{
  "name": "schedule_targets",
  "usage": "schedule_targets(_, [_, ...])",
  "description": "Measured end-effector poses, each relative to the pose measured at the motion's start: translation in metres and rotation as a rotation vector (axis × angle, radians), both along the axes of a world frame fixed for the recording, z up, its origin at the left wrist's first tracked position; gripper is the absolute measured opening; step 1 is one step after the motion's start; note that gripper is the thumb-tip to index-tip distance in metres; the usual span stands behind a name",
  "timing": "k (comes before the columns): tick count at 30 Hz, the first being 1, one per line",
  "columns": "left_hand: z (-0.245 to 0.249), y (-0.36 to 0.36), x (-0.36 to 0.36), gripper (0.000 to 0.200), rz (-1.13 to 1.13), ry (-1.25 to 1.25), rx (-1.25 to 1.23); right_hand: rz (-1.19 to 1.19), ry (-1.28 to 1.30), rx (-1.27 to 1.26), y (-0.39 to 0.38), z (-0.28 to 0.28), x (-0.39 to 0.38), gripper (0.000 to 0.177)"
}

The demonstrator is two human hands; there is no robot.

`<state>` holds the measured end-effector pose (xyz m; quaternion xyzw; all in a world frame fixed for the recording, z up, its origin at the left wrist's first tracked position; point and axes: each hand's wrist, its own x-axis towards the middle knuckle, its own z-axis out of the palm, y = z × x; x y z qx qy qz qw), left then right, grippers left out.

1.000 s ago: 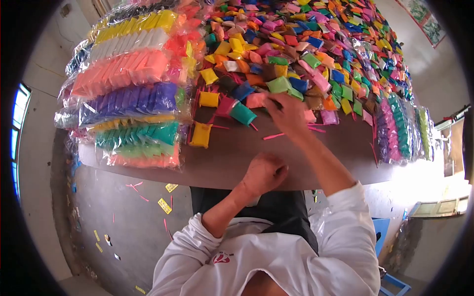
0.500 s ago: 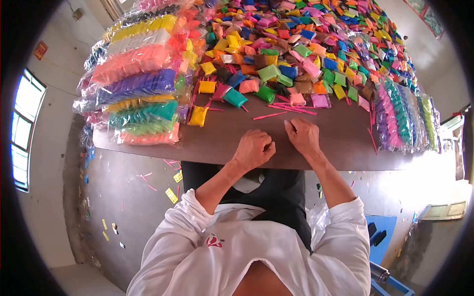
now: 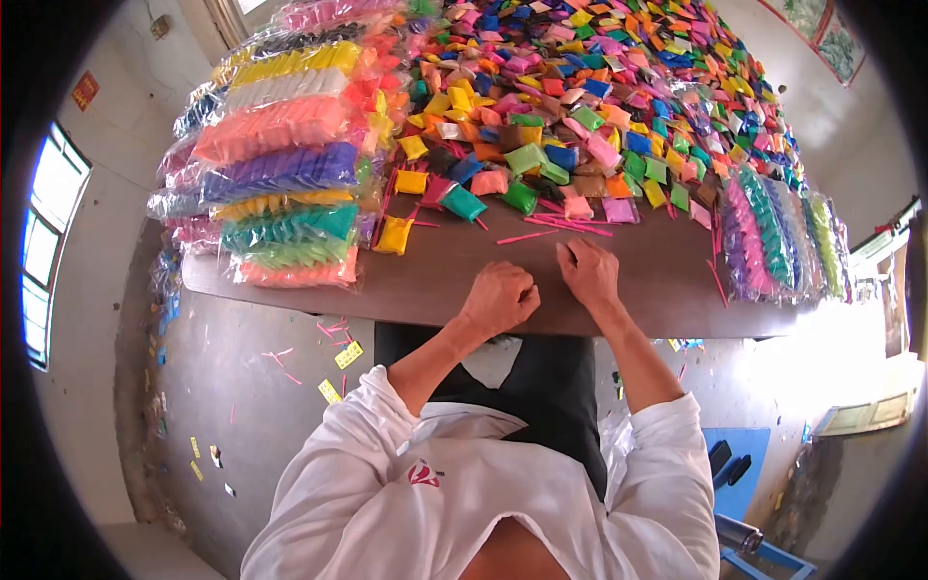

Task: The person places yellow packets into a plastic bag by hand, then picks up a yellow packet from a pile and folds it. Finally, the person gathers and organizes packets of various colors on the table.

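My left hand (image 3: 500,295) rests on the brown table (image 3: 445,261) near its front edge, fingers curled into a loose fist. Beside it on the right, my right hand (image 3: 589,271) is likewise closed, knuckles toward the pile. Nothing shows in either hand. Just beyond them lie thin pink sticks (image 3: 528,236). The nearest small packets are a yellow packet (image 3: 393,235), a teal packet (image 3: 463,203), a green packet (image 3: 519,197) and a pink-purple packet (image 3: 621,210). Behind these spreads a big heap of many-coloured packets (image 3: 580,97).
Clear bags of sorted packets (image 3: 280,174) are stacked high at the table's left. More bagged packets (image 3: 783,237) stand at the right edge. Pink sticks and yellow cards (image 3: 349,355) litter the floor. A blue stool (image 3: 744,464) stands at lower right.
The camera view has shifted slightly. Both hands keep the same closed pose at nearly the same place on the table, and the packets have not moved.
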<state>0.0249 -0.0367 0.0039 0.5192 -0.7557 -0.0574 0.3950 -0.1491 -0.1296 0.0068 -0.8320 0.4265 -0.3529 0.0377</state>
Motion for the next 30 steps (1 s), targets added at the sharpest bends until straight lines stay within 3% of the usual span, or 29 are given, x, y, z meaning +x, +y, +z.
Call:
schedule_targets(2, [0.0,0.0,0.001,0.017,0.001,-0.016,-0.002,-0.019,0.01,0.062,-0.004,-0.002,0.001,0.017])
schedule_targets(5, [0.001,0.001,0.002,0.012,-0.015,-0.031,0.028,0.104,-0.193,0.06,-0.005,0.012,0.036,0.01])
schedule_targets(7, [0.001,0.001,0.005,0.008,-0.048,-0.073,0.117,0.226,-0.181,0.129,-0.004,0.036,0.077,0.007])
schedule_targets(9, [-0.004,0.001,0.006,0.016,-0.071,0.031,0.079,0.373,-0.113,-0.038,-0.014,0.044,0.126,0.014])
schedule_targets(13, [0.007,0.005,0.008,0.034,-0.087,0.178,0.069,0.424,0.017,-0.065,-0.038,0.042,0.22,0.021])
schedule_targets(16, [0.01,0.005,0.011,0.032,-0.048,0.337,-0.091,0.389,0.058,-0.052,-0.048,0.027,0.262,0.024])
schedule_targets(19, [-0.009,0.007,0.012,0.026,-0.058,0.758,0.159,0.379,0.203,0.083,-0.069,0.026,0.276,0.03])
schedule_targets(20, [-0.012,0.007,0.013,0.023,-0.066,0.727,0.249,0.384,0.266,0.14,-0.076,0.027,0.275,0.032])
schedule_targets(22, [-0.011,0.007,0.022,0.019,-0.09,0.656,0.421,0.411,0.065,0.307,-0.081,0.039,0.268,0.037])
schedule_targets(25, [-0.017,0.009,0.024,0.021,-0.075,0.938,0.594,0.563,-0.321,0.685,-0.085,0.058,0.235,0.037])
schedule_targets(27, [-0.021,0.009,0.027,0.022,-0.054,1.033,0.504,0.642,-0.53,1.003,-0.074,0.075,0.197,0.037])
schedule_targets(30, [-0.011,0.007,0.03,0.029,0.022,1.142,0.491,0.717,-0.718,1.196,-0.058,0.072,0.142,0.039])
